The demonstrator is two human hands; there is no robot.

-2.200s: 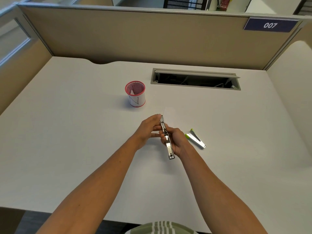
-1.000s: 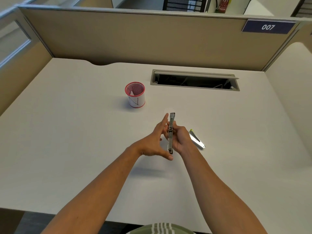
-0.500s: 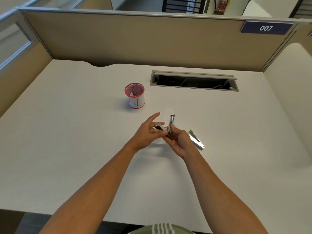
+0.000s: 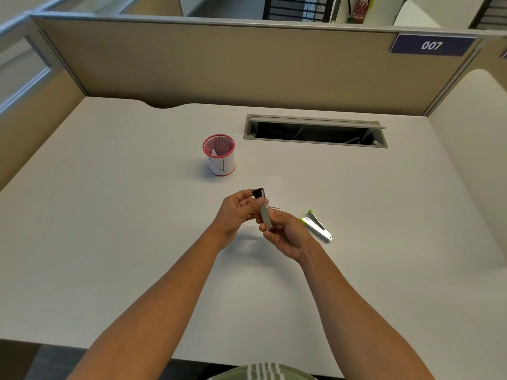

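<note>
Cubicle workstation: white desk (image 4: pixel 109 215) enclosed by beige partition panels (image 4: pixel 219 67). The blue number plate (image 4: pixel 431 45) on the back panel, upper right, reads 007. An open cable hatch (image 4: pixel 315 119) is set into the desk near the back edge, dark inside, with cables faintly visible.

1 red mesh pen cup (image 4: pixel 219 157) stands upright left of the hatch. White paper with pen marks is wrapped round its lower wall, and a white scrap sits inside.

Both hands are raised over the desk centre, near the cup and in front of it. Between them is 1 stapler magazine (image 4: pixel 265 215), a narrow silver metal channel with a black cap (image 4: pixel 258 193) at its far end. It is held roughly upright, with the top leaning slightly left.

- The left hand (image 4: pixel 236 212) has its fingers curled, and thumb and fingertips pinch the upper part just below the black cap.
- The right hand (image 4: pixel 288 234) is palm up, fingers curled round the lower end of the channel, gripping it from below and from the right.
- A thin wire (image 4: pixel 274 207) sticks out sideways to the right from mid-channel. Which part it belongs to cannot be told.

1 stapler body (image 4: pixel 317 225), silver with lime-green trim, lies flat on the desk just beside the right hand, on its right, untouched. Its green end points toward the back.

A striped green-and-white garment (image 4: pixel 263 373) shows at the bottom edge.
</note>
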